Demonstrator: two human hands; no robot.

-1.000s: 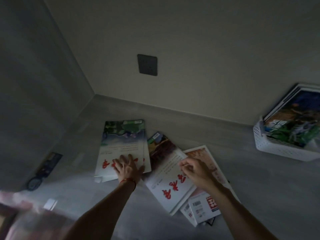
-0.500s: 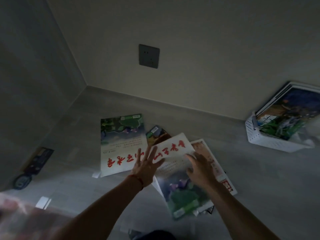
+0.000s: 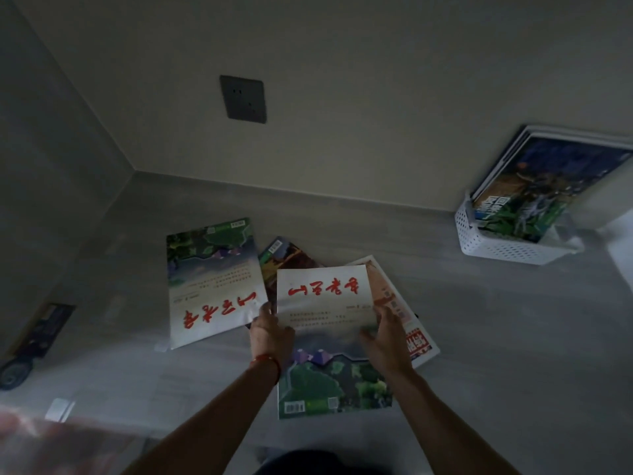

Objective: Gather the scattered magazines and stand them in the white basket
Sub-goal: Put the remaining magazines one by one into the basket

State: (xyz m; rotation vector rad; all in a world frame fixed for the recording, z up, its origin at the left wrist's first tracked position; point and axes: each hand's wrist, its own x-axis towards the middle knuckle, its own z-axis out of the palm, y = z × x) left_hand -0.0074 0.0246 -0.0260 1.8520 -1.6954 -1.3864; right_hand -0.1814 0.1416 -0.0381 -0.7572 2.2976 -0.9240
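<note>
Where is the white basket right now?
In the head view the white basket sits at the far right on the floor against the wall, already holding magazines, well right of the scattered pile.

We've got both bare forearms stretched forward, converging ahead of us. Our left hand, a red band around its wrist, has its grip closed with the fingers hidden and only the back showing. Just to its right, our right hand mirrors it, thumb pointing inward, fingers curled in a pinch.
</note>
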